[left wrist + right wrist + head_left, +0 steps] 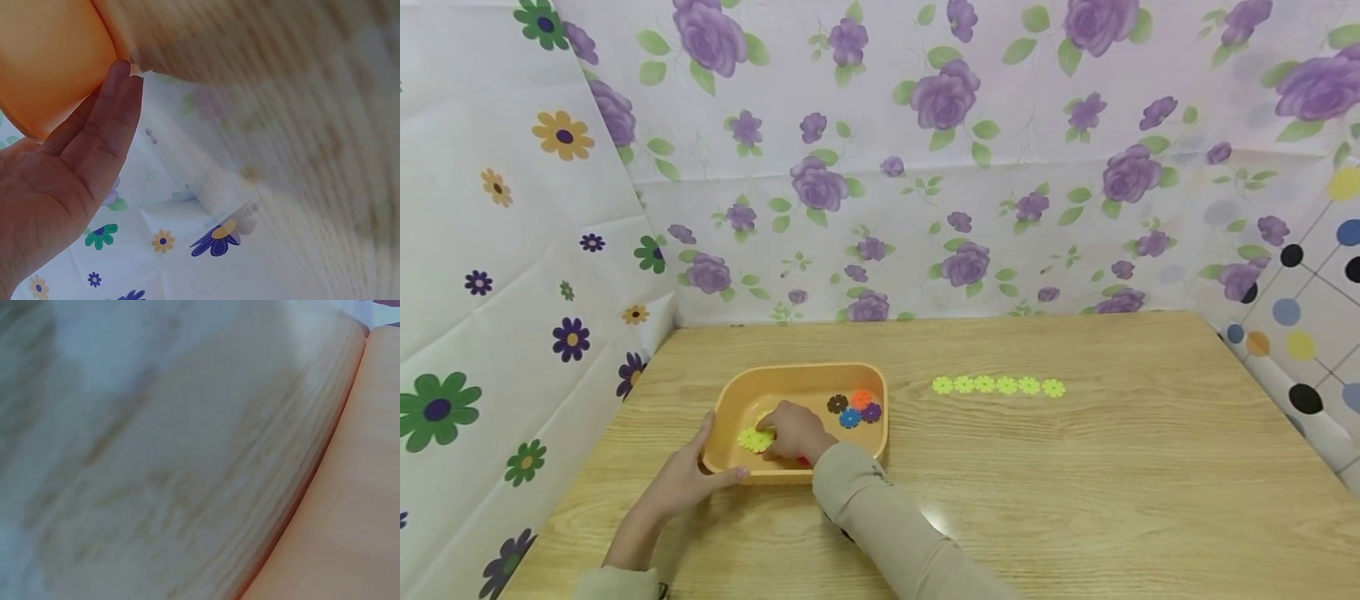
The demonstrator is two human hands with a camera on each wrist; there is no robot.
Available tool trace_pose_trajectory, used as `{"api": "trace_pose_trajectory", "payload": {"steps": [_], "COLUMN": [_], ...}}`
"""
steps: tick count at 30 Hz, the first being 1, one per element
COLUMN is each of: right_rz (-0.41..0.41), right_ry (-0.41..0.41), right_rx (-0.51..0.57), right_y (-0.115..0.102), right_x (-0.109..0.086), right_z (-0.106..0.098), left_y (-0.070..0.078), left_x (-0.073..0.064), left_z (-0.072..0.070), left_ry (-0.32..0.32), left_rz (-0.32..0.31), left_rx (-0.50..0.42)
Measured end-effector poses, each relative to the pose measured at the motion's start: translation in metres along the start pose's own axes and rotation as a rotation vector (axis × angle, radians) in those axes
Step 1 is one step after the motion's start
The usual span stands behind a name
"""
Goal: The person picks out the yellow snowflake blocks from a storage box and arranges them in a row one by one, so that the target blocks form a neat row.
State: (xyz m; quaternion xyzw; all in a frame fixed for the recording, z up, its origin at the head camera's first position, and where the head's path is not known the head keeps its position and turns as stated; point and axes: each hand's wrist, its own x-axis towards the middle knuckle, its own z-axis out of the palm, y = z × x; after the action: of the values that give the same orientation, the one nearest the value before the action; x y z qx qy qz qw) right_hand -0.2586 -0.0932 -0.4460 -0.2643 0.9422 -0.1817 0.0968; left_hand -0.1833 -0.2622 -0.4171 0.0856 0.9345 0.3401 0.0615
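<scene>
An orange-yellow plastic basket (797,377) sits on the wooden table, left of the middle. My left hand (681,482) rests on its near left corner, thumb along the front rim. In the left wrist view, the left hand's fingers lie nearly straight against the basket's outer wall (56,56). Inside the basket, my right hand (797,432) reaches down to several yellow snowflake discs (755,439). Its index finger and thumb stand apart at these discs; whether they pinch one cannot be made out. The right wrist view shows the basket wall (337,487) but not the hand.
Brown (838,404), orange, blue (850,418) and purple snowflake discs lie at the basket's right end. A red piece shows partly under the right wrist. Right of the basket, several yellow snowflake discs (984,384) form a row on the table (1037,483). Flowered cloth (895,225) hangs behind.
</scene>
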Motion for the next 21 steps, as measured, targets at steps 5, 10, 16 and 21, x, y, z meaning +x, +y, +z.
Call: {"api": "trace_pose_trajectory", "payload": {"steps": [5,10,16,21], "right_rz": [0.028,0.050,0.083,0.088], "right_ry": [0.026,0.053,0.081,0.095], "right_rx": [0.041,0.095,0.143,0.155], "right_y": [0.000,0.000,0.000,0.000], "right_x": [0.000,-0.002,-0.005,-0.006], "right_z": [0.001,0.001,-0.006,-0.011], "left_y": [0.000,0.000,0.003,0.002], "left_x": [0.000,-0.001,0.000,-0.001], "left_z": [-0.001,0.000,0.000,-0.002], "left_ry": [0.001,-0.009,-0.024,-0.034], "left_rz": [0.002,-0.014,-0.027,-0.039], "left_rx": [-0.012,-0.019,-0.010,-0.004]}}
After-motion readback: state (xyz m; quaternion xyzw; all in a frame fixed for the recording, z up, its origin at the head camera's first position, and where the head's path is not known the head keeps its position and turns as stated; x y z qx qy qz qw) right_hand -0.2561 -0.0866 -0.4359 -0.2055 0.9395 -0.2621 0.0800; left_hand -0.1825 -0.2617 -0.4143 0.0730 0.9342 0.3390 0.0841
